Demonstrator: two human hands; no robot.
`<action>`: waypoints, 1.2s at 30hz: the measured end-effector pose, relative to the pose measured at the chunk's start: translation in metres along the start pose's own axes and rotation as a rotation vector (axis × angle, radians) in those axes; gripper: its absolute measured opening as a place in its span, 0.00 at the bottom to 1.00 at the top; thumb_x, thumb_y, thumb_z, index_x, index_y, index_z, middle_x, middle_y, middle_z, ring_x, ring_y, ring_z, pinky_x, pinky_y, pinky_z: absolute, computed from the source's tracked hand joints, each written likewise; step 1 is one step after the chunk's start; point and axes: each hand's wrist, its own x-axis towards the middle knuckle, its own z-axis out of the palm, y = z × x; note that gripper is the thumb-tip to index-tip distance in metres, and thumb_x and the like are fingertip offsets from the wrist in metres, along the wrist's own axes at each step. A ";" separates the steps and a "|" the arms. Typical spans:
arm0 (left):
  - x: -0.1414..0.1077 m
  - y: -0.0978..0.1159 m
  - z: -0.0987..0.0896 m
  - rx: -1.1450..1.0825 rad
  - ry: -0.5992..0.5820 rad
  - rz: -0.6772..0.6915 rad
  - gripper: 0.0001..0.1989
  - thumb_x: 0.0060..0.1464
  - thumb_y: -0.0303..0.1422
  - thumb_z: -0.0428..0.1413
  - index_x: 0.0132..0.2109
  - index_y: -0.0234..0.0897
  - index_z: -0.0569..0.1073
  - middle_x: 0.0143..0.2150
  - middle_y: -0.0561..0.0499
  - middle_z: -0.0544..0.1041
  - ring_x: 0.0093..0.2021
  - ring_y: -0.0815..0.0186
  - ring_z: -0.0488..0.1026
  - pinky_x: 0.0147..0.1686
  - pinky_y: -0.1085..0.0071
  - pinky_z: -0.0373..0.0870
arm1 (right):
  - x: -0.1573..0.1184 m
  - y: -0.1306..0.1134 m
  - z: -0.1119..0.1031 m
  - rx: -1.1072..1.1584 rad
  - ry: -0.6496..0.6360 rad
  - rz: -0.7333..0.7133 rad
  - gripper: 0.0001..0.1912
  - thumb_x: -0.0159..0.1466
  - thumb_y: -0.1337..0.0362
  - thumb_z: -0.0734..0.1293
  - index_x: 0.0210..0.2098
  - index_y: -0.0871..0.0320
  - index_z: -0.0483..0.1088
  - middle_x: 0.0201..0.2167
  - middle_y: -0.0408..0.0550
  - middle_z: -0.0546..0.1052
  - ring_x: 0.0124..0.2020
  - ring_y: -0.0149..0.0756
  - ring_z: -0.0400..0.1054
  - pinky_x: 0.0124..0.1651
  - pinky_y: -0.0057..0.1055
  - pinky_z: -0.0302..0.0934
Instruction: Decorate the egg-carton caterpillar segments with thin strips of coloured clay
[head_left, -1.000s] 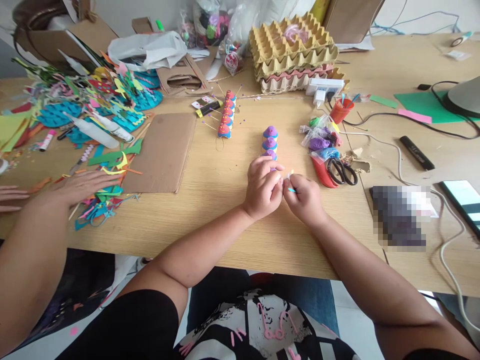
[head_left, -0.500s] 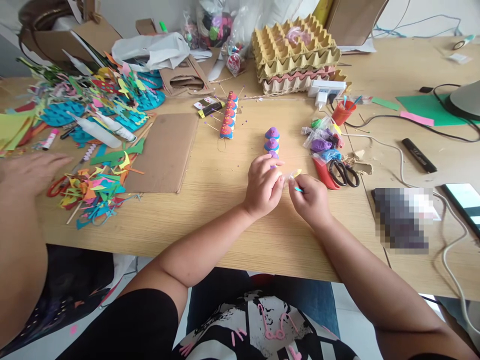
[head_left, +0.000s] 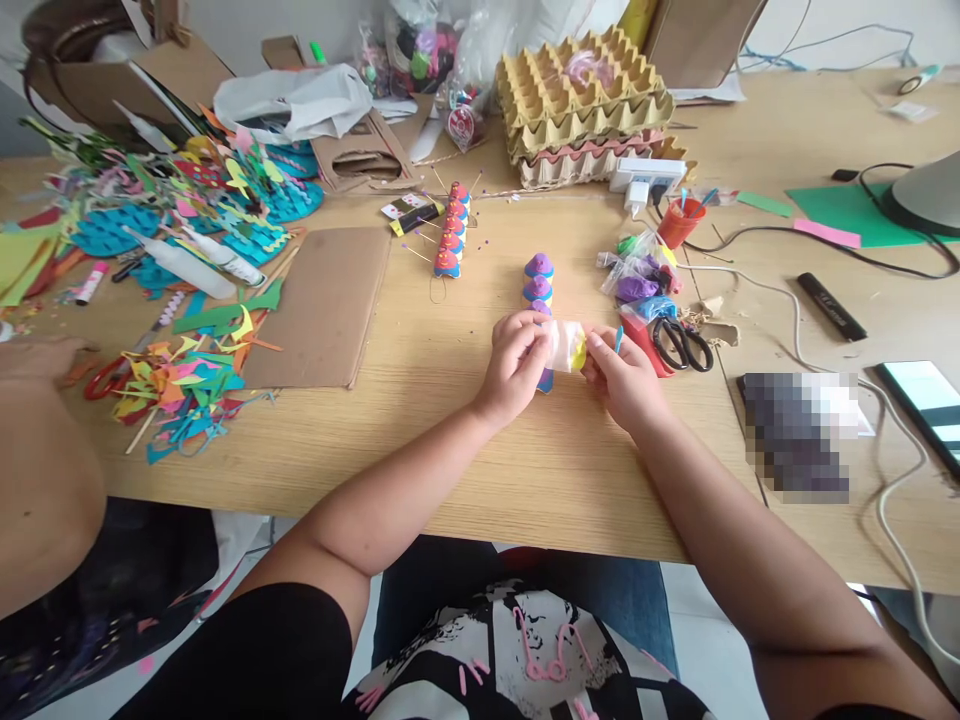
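A small clear plastic bag with something yellow in it (head_left: pixel 567 346) is stretched between my two hands. My left hand (head_left: pixel 514 368) pinches its left side, while the fingers of my right hand (head_left: pixel 624 380) grip the yellow end. A thin light-blue stick (head_left: pixel 619 339) also pokes up from my right hand. Under and behind the hands stands a strip of egg-carton bumps with purple tops and blue bands (head_left: pixel 538 265), partly hidden. Farther back and left is a similar red-topped strip (head_left: pixel 452 232) with pins sticking out of its sides.
To the right lie bags of coloured clay (head_left: pixel 639 288), black-handled scissors (head_left: pixel 682 342) and a red cup (head_left: pixel 681 222). Egg trays (head_left: pixel 585 110) are stacked behind. Leftward are cardboard (head_left: pixel 319 305), paper scraps (head_left: pixel 187 385), glue bottles (head_left: pixel 180 262) and another person's arm (head_left: pixel 45 470).
The plastic bag, mostly hidden between my hands before, now shows spread flat with its yellow content. My right hand has turned, and the blue stick now points upward. The other person's arm has shifted.
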 end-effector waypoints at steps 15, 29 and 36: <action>-0.001 0.004 -0.003 0.130 0.040 0.001 0.14 0.71 0.47 0.57 0.44 0.42 0.79 0.55 0.44 0.78 0.61 0.58 0.74 0.65 0.57 0.74 | 0.005 0.005 -0.003 0.089 0.105 -0.069 0.29 0.58 0.37 0.77 0.35 0.52 0.63 0.20 0.35 0.65 0.21 0.27 0.56 0.25 0.27 0.49; 0.001 0.005 -0.006 0.278 0.096 0.152 0.08 0.67 0.39 0.63 0.40 0.42 0.79 0.54 0.46 0.78 0.61 0.57 0.72 0.67 0.53 0.71 | 0.001 0.001 -0.001 -0.034 0.231 -0.332 0.24 0.67 0.40 0.72 0.37 0.50 0.61 0.27 0.38 0.63 0.23 0.28 0.56 0.26 0.30 0.55; -0.001 0.003 -0.004 0.238 -0.058 0.095 0.09 0.64 0.42 0.66 0.47 0.44 0.84 0.60 0.44 0.77 0.66 0.54 0.71 0.71 0.50 0.69 | -0.003 -0.002 -0.001 0.070 0.138 -0.230 0.27 0.60 0.39 0.78 0.39 0.51 0.67 0.31 0.41 0.71 0.27 0.29 0.62 0.27 0.28 0.57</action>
